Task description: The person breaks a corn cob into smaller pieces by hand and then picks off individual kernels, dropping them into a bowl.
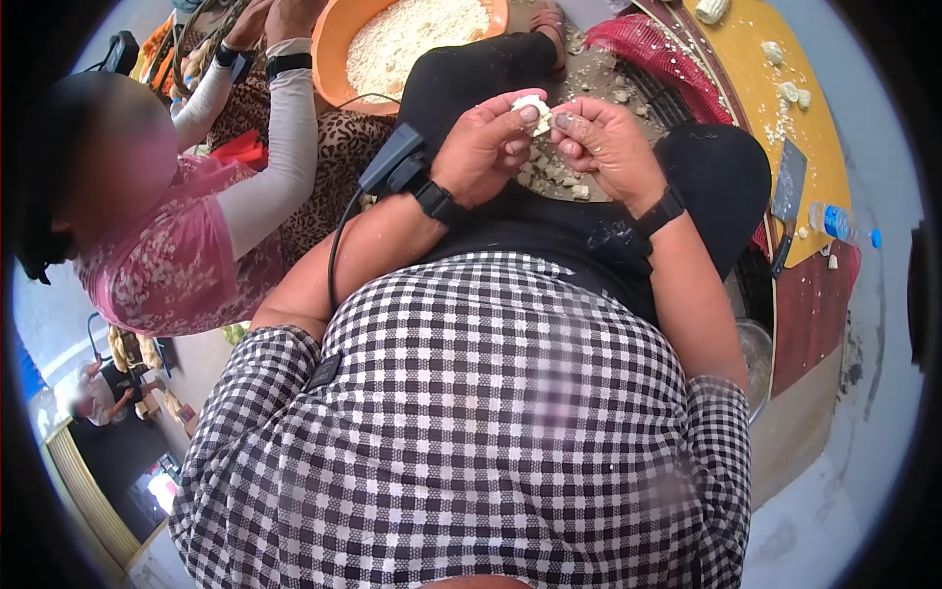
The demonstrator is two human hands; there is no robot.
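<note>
Between my two hands, above my lap, is a small whitish piece of corn cob. My left hand is closed, pinching the piece between thumb and fingertips. My right hand is closed too, its thumb and index finger pressed at the right edge of the same piece. The fingers partly cover the piece. Below the hands, pale corn bits lie scattered between my legs.
An orange basin full of pale kernels stands ahead. At the right, a yellow board bears corn pieces, a cleaver and a plastic bottle. Red mesh lies beside it. A co-worker sits close at left.
</note>
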